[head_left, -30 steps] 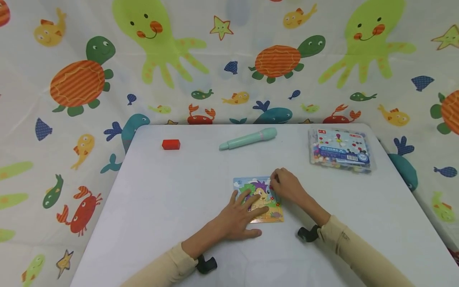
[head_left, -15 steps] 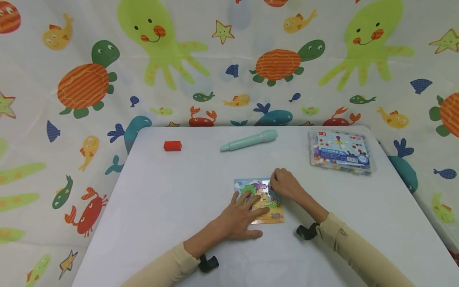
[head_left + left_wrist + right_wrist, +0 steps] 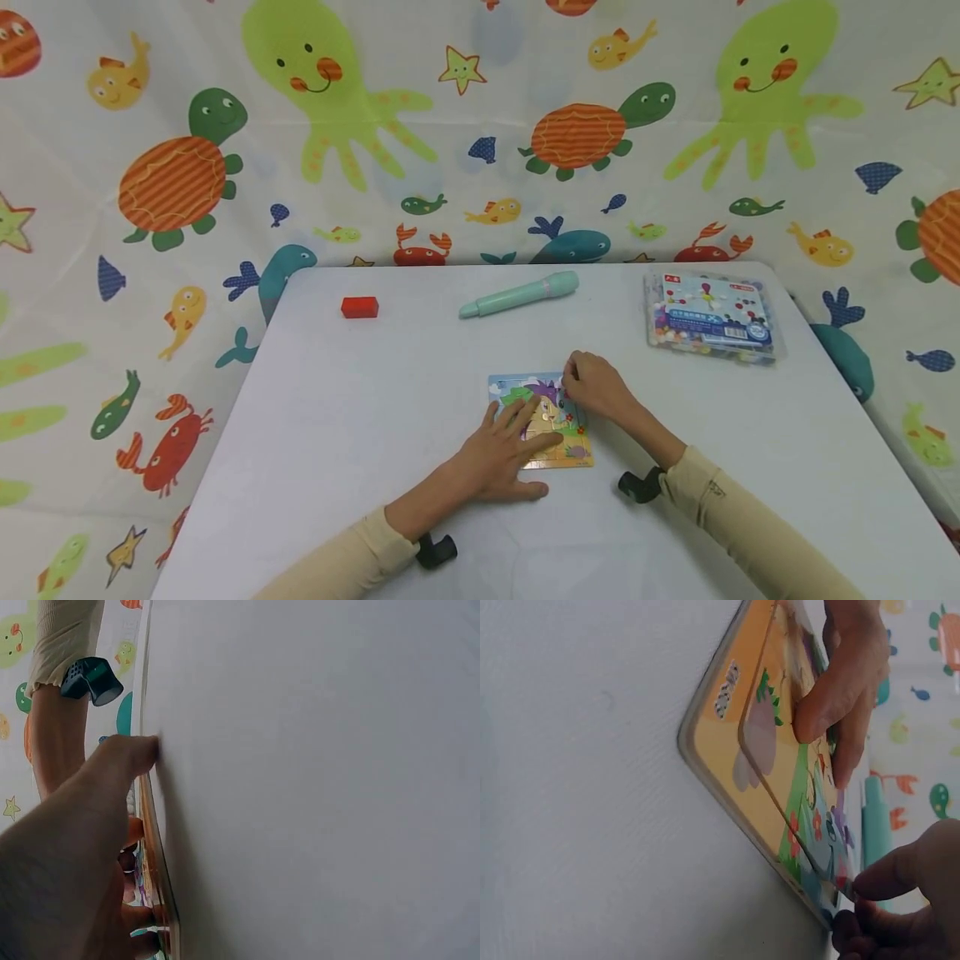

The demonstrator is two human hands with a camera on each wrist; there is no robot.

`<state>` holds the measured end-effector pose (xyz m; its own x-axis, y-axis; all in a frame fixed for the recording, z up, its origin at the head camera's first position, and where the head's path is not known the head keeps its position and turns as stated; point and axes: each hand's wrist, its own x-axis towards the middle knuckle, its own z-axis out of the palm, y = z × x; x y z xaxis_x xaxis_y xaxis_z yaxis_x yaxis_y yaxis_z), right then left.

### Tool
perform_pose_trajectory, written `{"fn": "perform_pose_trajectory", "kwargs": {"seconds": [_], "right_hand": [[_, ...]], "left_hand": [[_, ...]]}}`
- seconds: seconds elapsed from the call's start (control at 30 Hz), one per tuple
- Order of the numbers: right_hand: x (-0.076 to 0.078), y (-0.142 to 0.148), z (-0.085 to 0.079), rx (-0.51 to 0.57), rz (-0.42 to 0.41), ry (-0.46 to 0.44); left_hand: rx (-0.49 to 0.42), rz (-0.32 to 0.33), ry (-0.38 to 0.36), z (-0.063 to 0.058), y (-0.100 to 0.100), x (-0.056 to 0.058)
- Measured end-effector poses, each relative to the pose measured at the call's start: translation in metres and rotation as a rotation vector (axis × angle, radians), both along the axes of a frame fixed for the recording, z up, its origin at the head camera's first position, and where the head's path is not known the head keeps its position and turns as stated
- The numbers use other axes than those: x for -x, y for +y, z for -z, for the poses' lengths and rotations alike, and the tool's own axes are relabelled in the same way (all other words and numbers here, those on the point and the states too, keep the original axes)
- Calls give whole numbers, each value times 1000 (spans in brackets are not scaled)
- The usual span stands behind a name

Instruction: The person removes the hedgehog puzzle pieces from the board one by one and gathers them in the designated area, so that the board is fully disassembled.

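Note:
A small jigsaw puzzle (image 3: pixel 577 437) with a colourful cartoon picture lies on the table. My left hand (image 3: pixel 501 454) rests across its left and lower part, fingers spread and thumb on the tabletop, hiding some of the picture. At the upper right corner, my right hand (image 3: pixel 597 385) pinches the puzzle's edge between thumb and curled fingers. In the right wrist view, the corner of the picture layer (image 3: pixel 761 742) lies between the right thumb (image 3: pixel 892 874) and fingers, and that layer stands slightly above its backing board (image 3: pixel 705 731). Left fingertips also press the picture there.
Beyond the puzzle lies a mint-green pen-shaped object (image 3: pixel 519 294). A red block (image 3: pixel 360 307) sits at the back left of the white table (image 3: pixel 390 375). A clear plastic box (image 3: pixel 712 317) of colourful small parts stands at the back right. A patterned sea-animal cloth (image 3: pixel 480 183) hangs behind.
One spread left finger has shifted slightly up across the picture. A bright glare on the puzzle half a second ago is gone. The right hand keeps its pinch at the corner.

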<state>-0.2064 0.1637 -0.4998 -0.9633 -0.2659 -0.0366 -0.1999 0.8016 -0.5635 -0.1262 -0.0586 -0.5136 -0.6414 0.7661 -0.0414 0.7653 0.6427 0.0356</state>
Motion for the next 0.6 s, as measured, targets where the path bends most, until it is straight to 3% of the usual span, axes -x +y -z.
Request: {"fn": "perform_pose_trajectory", "kwargs": {"seconds": [0.23,0.4,0.6], "right_hand": [[1,3,-7,41,-20,-8],[4,15,-2,117,-39,-71],[5,21,3,143,-74,-59]], "left_hand": [[22,-23,64,-2,4,0],[15,-15,66,-4,4,2],[13,-24,108,-3,6,4]]}}
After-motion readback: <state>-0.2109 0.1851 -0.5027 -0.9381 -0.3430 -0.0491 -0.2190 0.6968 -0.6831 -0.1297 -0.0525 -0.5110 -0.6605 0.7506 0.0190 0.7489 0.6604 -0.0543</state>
